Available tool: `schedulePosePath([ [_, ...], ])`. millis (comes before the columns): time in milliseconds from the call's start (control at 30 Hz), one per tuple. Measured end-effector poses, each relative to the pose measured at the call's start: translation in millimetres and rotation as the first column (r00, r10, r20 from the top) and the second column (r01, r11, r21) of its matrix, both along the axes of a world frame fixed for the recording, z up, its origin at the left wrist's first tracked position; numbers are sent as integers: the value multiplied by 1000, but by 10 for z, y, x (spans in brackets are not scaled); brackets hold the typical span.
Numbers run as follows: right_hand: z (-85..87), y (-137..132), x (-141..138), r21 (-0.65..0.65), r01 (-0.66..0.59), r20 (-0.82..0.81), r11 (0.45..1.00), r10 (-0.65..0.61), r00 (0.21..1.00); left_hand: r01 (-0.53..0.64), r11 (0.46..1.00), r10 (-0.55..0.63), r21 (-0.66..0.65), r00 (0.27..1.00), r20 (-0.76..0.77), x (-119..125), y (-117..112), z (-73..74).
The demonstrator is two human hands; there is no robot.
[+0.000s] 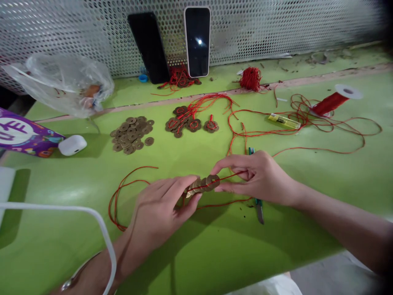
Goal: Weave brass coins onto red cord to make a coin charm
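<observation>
Currently, overlapping coins [200,185] held along red cord [231,176]

The left hand [161,203] pinches the coins at one end; the right hand [264,178] grasps the other end and the cord, over the green desk [215,254], nearer the person than the coin pile [130,133].

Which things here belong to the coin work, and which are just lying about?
Part of it, apparently: held coins, red cord, coin pile, corded coins, spool, knife, perhaps yellow lighter.

Probably just lying about: black phone, white-edged phone, plastic bag, purple box, white case.
</observation>
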State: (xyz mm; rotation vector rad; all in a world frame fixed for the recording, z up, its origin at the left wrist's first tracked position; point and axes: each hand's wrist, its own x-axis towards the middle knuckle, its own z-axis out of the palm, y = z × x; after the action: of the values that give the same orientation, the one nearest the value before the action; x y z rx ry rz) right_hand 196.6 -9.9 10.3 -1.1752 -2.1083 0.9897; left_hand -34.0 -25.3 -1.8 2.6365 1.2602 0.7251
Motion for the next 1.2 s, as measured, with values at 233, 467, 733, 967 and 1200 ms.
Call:
schedulePosePath([
  [233, -43, -39, -44, -36, -49, -33, 998, 48, 998, 62, 990, -66, -129, 998, -24, 37, -44, 31],
  [467, -63, -87, -92, -34, -102, -62, 994, 99, 993, 78, 987, -84, -138, 996, -37, 25, -53, 16],
  [733, -52, -70, -89, 8, -127, -70, 992, 127, 989, 147, 986, -145, -82, 989, 30, -20, -55, -26],
  [967, -74, -48, -78, -20, -109, -75, 994, 107, 991, 100, 993, -93, -66, 991, 92, -19, -59, -51],
  [1200, -62, -68, -70, -46, -108, -91, 993, 104, 990, 110, 993, -106, -40, 990, 94, -15, -72, -52],
])
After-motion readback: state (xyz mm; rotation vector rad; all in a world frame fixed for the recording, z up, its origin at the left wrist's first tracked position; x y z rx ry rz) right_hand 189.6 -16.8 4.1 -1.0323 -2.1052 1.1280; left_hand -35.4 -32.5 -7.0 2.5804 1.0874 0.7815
